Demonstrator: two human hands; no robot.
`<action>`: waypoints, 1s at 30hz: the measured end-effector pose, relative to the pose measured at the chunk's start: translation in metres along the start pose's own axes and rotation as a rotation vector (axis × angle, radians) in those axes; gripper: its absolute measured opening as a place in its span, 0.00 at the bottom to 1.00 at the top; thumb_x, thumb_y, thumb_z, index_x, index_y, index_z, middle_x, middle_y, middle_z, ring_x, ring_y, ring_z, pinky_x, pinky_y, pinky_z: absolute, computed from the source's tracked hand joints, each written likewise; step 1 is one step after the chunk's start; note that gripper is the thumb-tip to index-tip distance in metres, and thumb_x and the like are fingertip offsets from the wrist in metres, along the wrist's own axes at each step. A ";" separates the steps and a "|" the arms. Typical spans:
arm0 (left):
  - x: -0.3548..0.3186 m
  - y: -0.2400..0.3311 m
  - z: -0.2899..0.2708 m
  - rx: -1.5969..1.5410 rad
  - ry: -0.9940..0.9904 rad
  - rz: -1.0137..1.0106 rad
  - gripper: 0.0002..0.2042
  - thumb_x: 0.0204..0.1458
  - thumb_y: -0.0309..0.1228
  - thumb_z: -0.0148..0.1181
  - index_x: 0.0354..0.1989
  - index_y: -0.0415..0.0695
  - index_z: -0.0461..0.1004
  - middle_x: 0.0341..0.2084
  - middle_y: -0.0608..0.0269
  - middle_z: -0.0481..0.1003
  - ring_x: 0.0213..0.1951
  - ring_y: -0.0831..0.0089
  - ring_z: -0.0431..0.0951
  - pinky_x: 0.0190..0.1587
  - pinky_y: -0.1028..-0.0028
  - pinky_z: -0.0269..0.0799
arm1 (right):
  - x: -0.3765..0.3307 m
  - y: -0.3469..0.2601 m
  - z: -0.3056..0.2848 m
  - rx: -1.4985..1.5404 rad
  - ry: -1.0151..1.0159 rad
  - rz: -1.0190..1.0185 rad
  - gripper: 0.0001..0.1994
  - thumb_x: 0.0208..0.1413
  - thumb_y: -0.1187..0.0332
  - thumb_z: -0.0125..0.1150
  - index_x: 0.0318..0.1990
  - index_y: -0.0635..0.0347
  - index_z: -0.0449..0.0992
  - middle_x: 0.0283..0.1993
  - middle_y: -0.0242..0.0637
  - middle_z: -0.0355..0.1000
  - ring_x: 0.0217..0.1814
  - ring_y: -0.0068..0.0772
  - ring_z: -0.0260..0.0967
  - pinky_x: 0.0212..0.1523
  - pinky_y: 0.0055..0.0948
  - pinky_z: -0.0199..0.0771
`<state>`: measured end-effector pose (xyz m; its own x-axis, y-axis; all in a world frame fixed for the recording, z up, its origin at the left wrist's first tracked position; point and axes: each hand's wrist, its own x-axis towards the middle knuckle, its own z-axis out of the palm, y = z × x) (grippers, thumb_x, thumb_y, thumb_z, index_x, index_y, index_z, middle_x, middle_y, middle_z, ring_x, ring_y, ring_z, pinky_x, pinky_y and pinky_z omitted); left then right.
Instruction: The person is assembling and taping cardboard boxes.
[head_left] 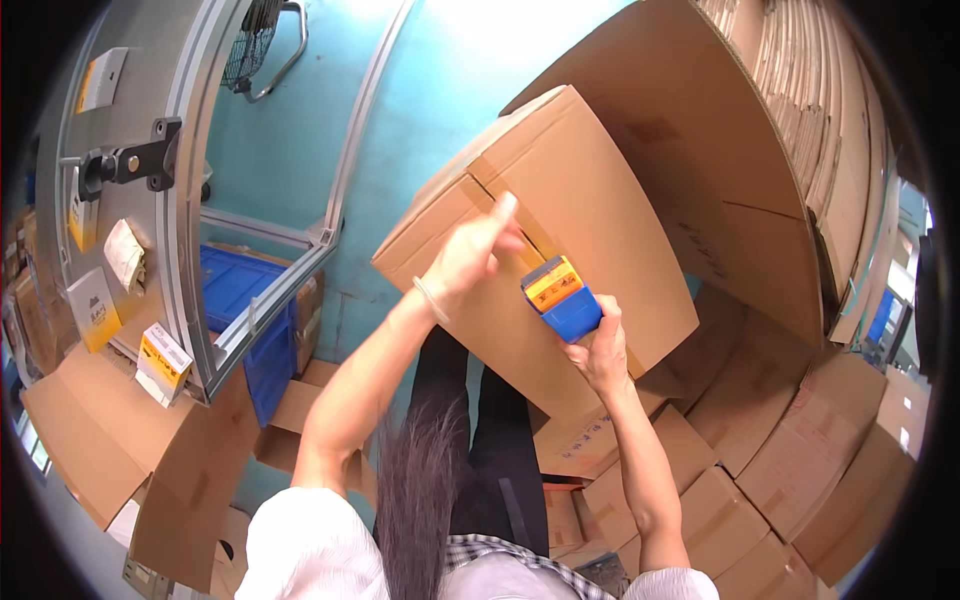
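A brown cardboard carton (610,210) stands tilted in front of me, its top flaps meeting along a seam. Brown packing tape (528,222) runs along part of that seam. My right hand (602,352) is closed round a blue tape dispenser (562,300) with a yellow label, held against or just over the carton's face. Beyond the dispenser, my left hand (474,250) is over the seam with one finger stretched out and the others loosely bent, slightly blurred. I see nothing held in it; whether it touches the carton is unclear.
A large open carton (690,120) and a stack of flattened cardboard (790,90) stand at the right. Several closed cartons (740,510) lie at lower right. On the left are a metal-framed bench (195,200), small yellow-and-white boxes (163,362) and a blue crate (265,350).
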<state>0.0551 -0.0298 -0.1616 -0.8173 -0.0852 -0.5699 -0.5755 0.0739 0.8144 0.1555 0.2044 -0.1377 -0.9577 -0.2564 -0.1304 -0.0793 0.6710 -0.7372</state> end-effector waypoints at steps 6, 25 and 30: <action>0.064 -0.004 -0.062 -0.026 0.080 0.203 0.11 0.56 0.36 0.58 0.27 0.43 0.77 0.23 0.67 0.74 0.24 0.80 0.70 0.28 0.78 0.68 | -0.017 0.008 -0.020 -0.074 -0.064 -0.019 0.38 0.39 0.75 0.71 0.61 0.60 0.60 0.43 0.45 0.67 0.38 0.44 0.67 0.41 0.36 0.70; -0.005 -0.017 0.002 -0.086 -0.523 -0.169 0.11 0.57 0.34 0.61 0.41 0.38 0.79 0.34 0.66 0.80 0.38 0.81 0.77 0.44 0.77 0.73 | -0.004 0.009 -0.018 0.079 -0.071 -0.147 0.41 0.32 0.77 0.74 0.61 0.48 0.65 0.40 0.44 0.67 0.37 0.44 0.67 0.36 0.36 0.72; 0.120 0.014 -0.107 0.234 -0.036 0.167 0.10 0.58 0.39 0.60 0.38 0.45 0.78 0.27 0.73 0.73 0.34 0.85 0.69 0.41 0.80 0.68 | 0.038 -0.044 -0.012 0.002 -0.080 0.056 0.39 0.32 0.74 0.73 0.60 0.44 0.71 0.35 0.42 0.63 0.34 0.43 0.64 0.38 0.38 0.70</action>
<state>-0.0484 -0.1451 -0.2072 -0.8991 -0.0175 -0.4373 -0.4205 0.3118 0.8521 0.1191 0.1733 -0.1024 -0.9354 -0.2734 -0.2242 -0.0253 0.6844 -0.7287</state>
